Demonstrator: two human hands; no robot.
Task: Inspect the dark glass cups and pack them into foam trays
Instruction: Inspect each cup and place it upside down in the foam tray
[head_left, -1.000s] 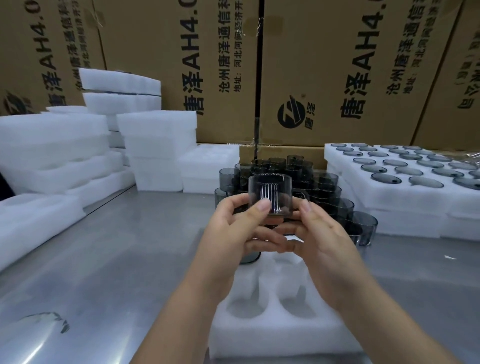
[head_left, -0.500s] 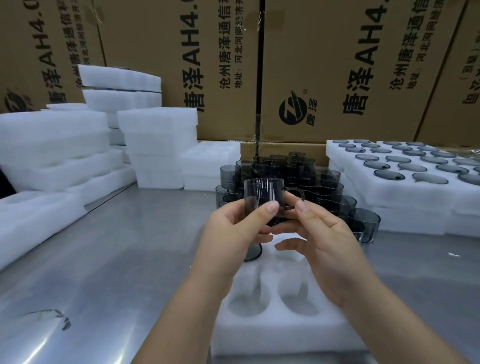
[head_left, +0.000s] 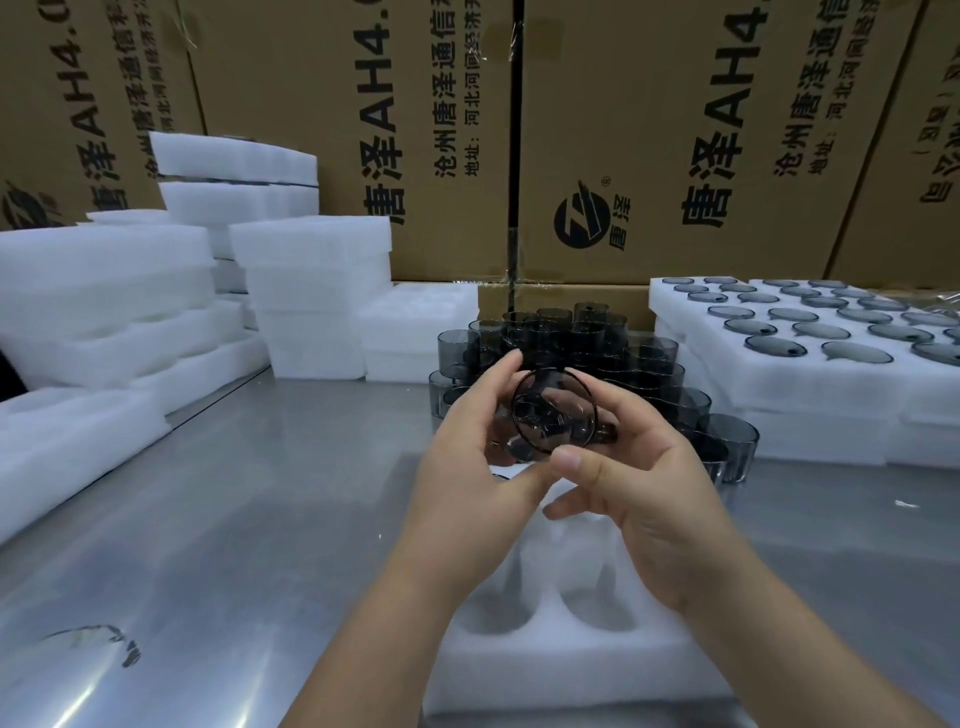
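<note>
I hold one dark glass cup (head_left: 553, 415) between both hands, tipped so its round mouth faces me. My left hand (head_left: 478, 467) grips its left side, thumb under the rim. My right hand (head_left: 644, 488) pinches its right side with thumb and forefinger. Below my wrists lies a white foam tray (head_left: 561, 660) whose round pockets hold nothing that I can see. Behind the held cup stands a stacked heap of dark glass cups (head_left: 597, 343).
A filled foam tray (head_left: 779, 374) with cups sunk in its pockets sits at the right. Stacks of white foam trays (head_left: 311, 291) fill the left and back. Cardboard boxes (head_left: 675, 130) wall the rear. The steel tabletop (head_left: 234, 519) is bare at left.
The cup stood upright in my fingers a second ago; it has been tipped toward me so the mouth now faces the camera, and both hands have lowered slightly.
</note>
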